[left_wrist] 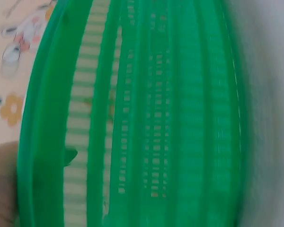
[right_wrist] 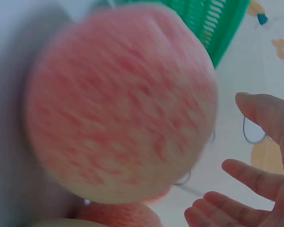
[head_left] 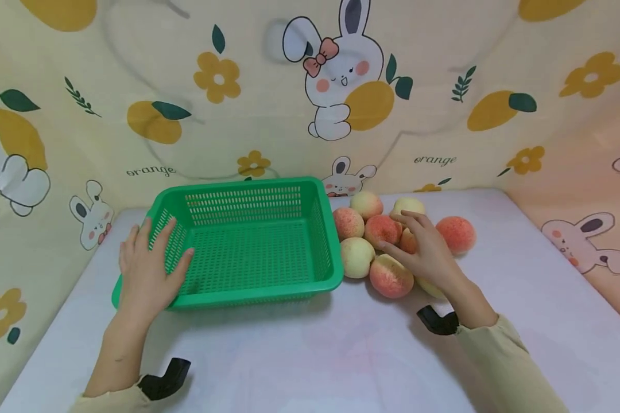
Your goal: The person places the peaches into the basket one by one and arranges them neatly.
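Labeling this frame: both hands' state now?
Left hand: open, at the green rectangular plastic basket.
Right hand: open, over round red-and-yellow peaches, holding nothing.

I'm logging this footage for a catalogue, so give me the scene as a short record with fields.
Container: green basket, no fruit visible inside
Fruit: peaches, grouped on the basket's right
Left hand: at the basket's left end, fingers spread
Right hand: over the peaches, fingers apart, holding nothing
Surface: white table
Backdrop: rabbit-print cloth
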